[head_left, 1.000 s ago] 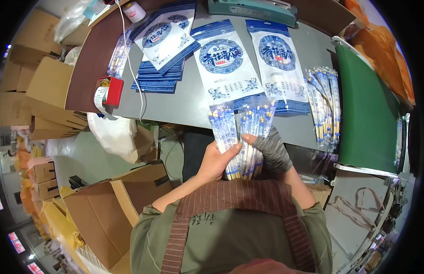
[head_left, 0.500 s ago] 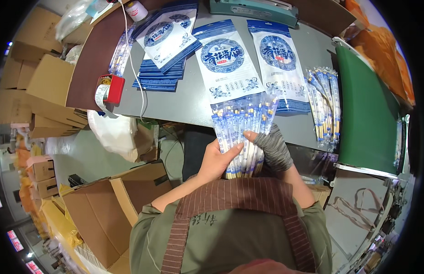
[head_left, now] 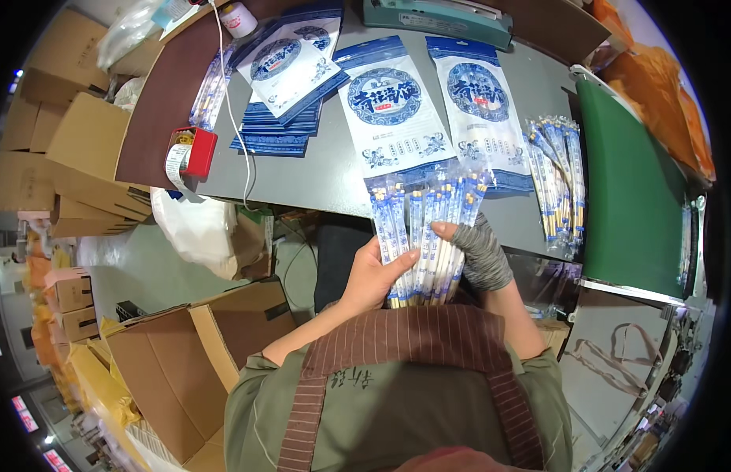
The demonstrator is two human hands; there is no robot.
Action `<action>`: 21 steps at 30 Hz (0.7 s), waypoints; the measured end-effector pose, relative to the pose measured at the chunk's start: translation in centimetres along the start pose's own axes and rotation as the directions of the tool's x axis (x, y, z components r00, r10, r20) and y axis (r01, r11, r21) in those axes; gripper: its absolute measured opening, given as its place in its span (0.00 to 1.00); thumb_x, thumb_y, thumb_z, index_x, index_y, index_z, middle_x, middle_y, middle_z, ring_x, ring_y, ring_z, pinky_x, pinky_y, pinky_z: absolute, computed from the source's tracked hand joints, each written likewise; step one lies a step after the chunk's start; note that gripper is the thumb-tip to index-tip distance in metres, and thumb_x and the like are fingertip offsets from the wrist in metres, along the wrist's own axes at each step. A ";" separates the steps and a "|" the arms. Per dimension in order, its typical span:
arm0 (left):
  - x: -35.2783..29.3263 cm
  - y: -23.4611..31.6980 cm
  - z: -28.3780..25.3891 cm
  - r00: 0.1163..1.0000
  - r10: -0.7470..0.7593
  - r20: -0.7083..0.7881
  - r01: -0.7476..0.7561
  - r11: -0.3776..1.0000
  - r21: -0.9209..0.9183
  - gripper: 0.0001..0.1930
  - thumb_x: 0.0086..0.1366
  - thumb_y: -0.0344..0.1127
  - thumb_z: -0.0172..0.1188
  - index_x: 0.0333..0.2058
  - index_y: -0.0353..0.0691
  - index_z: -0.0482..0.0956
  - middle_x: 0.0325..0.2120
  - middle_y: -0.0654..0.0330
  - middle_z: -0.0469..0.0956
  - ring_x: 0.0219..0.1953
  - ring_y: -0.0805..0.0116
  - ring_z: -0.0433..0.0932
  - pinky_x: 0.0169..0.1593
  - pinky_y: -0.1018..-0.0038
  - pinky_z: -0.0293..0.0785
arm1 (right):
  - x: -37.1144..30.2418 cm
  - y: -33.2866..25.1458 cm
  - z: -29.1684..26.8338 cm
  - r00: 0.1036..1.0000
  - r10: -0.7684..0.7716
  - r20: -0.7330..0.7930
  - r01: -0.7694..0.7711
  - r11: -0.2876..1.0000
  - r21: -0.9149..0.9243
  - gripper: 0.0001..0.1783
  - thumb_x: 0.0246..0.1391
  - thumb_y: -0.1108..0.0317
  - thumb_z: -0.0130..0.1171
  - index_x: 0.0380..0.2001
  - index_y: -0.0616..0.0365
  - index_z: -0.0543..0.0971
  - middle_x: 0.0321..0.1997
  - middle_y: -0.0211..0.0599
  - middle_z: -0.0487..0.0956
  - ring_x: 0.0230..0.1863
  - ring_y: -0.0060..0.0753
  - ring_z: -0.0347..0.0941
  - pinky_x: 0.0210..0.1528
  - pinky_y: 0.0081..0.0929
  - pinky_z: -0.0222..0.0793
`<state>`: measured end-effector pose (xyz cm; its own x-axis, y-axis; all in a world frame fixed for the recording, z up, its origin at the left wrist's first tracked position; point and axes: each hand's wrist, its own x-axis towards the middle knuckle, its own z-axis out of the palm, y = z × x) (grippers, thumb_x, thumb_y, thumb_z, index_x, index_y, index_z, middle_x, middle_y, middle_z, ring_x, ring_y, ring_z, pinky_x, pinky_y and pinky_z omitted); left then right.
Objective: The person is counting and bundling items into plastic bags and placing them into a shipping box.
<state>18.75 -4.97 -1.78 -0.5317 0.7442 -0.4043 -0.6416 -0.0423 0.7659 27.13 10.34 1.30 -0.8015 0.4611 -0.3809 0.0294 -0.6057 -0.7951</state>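
A fanned bundle of chopsticks (head_left: 417, 220) in clear sleeves with blue-and-white print stands between my two hands, just in front of the table edge. My left hand (head_left: 373, 274) is closed round its left side, thumb across the front. On the right side grips my right hand (head_left: 477, 253), in a grey fabric wrap, with its bare thumb laid over the sleeves. The fingers behind the bundle are hidden. Beyond the upper ends lie two flat blue-and-white pouches, a left pouch (head_left: 393, 110) and a right pouch (head_left: 479, 102).
More wrapped chopsticks (head_left: 556, 181) lie at the right, beside a green panel (head_left: 629, 181). Stacked pouches (head_left: 279, 134), a red box (head_left: 200, 153) and a white cable (head_left: 243, 149) occupy the left. A teal machine (head_left: 436, 22) stands at the back; an open carton (head_left: 169, 370) sits lower left.
The bundle has spread wider at the top, with a gap between its left and right parts. My right hand has shifted slightly to the right; my left hand has barely moved.
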 end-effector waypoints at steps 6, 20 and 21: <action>0.0 -0.8 -0.9 1.000 -0.008 0.017 0.006 0.997 0.074 0.15 0.62 0.25 0.57 0.48 0.31 0.71 0.41 0.58 0.78 0.40 0.74 0.77 0.44 0.75 0.76 | -0.6 0.6 0.5 0.999 0.044 0.013 -0.043 0.992 -0.115 0.26 0.44 0.69 0.64 0.49 0.62 0.72 0.42 0.38 0.78 0.42 0.31 0.75 0.46 0.30 0.73; -0.3 -0.5 0.1 0.999 0.036 0.005 -0.036 0.996 0.085 0.16 0.65 0.30 0.56 0.51 0.32 0.70 0.40 0.62 0.77 0.37 0.79 0.74 0.41 0.79 0.72 | -0.3 0.4 0.1 0.999 0.011 0.035 -0.009 0.999 -0.038 0.25 0.44 0.67 0.64 0.48 0.61 0.73 0.41 0.36 0.78 0.43 0.31 0.74 0.47 0.29 0.71; -0.4 -0.6 0.0 0.999 0.036 0.006 -0.036 0.996 0.085 0.16 0.65 0.30 0.56 0.51 0.32 0.70 0.40 0.62 0.77 0.37 0.79 0.74 0.41 0.79 0.72 | -0.4 0.5 0.0 0.999 0.016 0.029 -0.015 0.999 -0.029 0.25 0.44 0.68 0.64 0.48 0.61 0.73 0.42 0.37 0.78 0.44 0.31 0.74 0.48 0.29 0.71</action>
<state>19.31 -5.23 -2.09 -0.5513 0.7459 -0.3737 -0.5727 -0.0127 0.8196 27.42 9.81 1.04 -0.8176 0.4324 -0.3802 0.0590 -0.5939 -0.8024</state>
